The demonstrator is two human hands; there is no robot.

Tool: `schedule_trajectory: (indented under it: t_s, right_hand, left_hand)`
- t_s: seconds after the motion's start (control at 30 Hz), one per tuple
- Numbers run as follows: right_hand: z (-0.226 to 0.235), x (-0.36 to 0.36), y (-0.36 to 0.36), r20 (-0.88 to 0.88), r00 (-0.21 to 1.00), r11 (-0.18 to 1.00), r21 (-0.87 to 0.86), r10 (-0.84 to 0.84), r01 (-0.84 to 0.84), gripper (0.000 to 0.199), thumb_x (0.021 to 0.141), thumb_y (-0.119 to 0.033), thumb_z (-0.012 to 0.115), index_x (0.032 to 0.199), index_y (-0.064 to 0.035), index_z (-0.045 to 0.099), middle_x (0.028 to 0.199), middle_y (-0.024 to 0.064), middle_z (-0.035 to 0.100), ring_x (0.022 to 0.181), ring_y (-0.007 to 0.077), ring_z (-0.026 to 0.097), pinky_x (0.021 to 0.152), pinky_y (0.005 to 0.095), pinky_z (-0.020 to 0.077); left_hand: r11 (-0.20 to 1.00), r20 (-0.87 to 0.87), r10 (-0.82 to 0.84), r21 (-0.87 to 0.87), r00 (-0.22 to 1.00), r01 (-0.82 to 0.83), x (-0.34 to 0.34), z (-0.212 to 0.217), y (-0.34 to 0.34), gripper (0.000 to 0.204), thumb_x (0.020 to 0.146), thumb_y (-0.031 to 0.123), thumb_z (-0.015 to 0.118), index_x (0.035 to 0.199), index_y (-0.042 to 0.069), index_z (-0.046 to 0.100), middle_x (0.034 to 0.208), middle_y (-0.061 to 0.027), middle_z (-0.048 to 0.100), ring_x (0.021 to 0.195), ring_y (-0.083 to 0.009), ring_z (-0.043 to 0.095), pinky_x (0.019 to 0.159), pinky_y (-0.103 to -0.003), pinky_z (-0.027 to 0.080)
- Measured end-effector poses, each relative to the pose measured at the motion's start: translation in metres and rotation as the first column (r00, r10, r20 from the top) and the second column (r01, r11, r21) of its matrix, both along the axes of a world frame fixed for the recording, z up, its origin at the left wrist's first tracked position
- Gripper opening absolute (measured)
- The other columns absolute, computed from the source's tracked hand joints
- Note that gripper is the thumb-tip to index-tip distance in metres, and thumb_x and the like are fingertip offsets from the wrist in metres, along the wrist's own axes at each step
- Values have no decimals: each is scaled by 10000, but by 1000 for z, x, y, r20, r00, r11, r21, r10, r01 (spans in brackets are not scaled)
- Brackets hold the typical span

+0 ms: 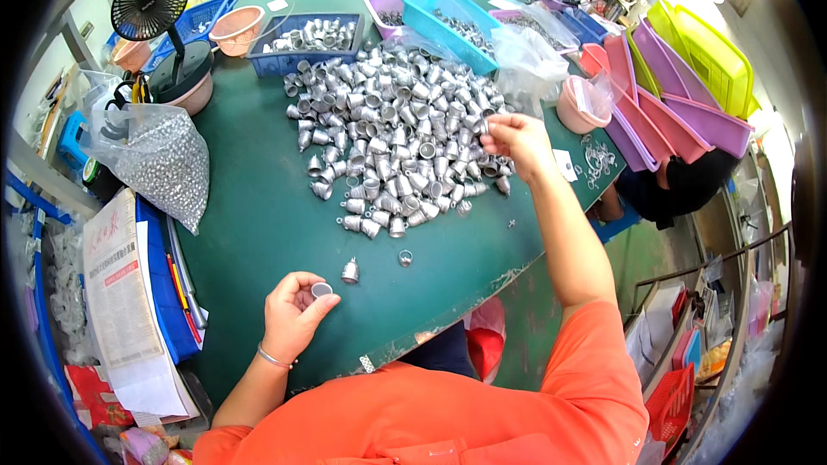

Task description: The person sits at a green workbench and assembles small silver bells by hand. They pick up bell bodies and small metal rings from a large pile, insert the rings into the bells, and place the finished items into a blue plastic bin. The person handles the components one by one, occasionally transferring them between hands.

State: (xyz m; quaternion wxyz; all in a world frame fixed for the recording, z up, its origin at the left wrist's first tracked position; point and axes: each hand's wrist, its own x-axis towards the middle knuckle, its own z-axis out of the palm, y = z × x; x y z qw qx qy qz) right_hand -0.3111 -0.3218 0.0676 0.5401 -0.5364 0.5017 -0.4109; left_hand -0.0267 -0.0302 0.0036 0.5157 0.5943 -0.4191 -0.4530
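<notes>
My left hand is closed, with thumb and fingers around a small cup-shaped metal part whose round pale face points up. A big heap of grey bell-shaped metal parts, many with a small loop on top, covers the middle of the green table. At the heap's right edge, my right hand has its fingertips pinched together; what sits between them is hard to make out. One bell-shaped part stands apart near my left hand, and beside it lies a small ring-like piece with tiny bits in it.
Behind the heap stand a dark blue bin and a turquoise basket of parts. A bag of small metal pieces and a black fan are at left. Stacked baskets and another person are at right.
</notes>
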Motion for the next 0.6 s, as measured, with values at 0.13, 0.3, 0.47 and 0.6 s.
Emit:
schedule_trajectory:
  t_s: [0.13,0.3,0.47,0.6]
  right_hand:
    - [23,9,-75,256,963,984,-135,-80,118,337,812,23,564,1138,91,517,949,172,624,806,231,644,690,303,553]
    - [30,49,-59,177,983,947,-306,-47,100,454,825,-8,533,1260,67,430,1054,154,621,861,218,625,724,301,525]
    - [-25,87,90,-556,636,523,-373,535,-766,278,731,68,594,991,-23,629,971,83,621,889,203,589,757,318,483]
    - [-62,109,154,-675,547,261,-484,495,-835,322,676,55,588,980,-44,620,1026,95,595,936,284,547,814,378,442]
  left_hand:
    - [1000,-91,28,6,995,-28,-2,7,-2,250,754,56,724,937,-6,565,779,5,574,641,-29,507,560,-165,426]
    - [1000,65,8,-7,998,-7,1,-1,2,280,751,-36,684,987,-7,535,792,-16,561,624,-50,510,506,-181,403]
    - [999,264,23,-53,964,-9,1,-3,3,298,689,-14,738,935,17,573,878,-21,551,716,-60,526,613,-187,442]
    - [973,455,75,-227,887,34,-3,5,-4,291,645,-12,749,894,32,608,914,-36,515,725,-88,515,629,-203,445]
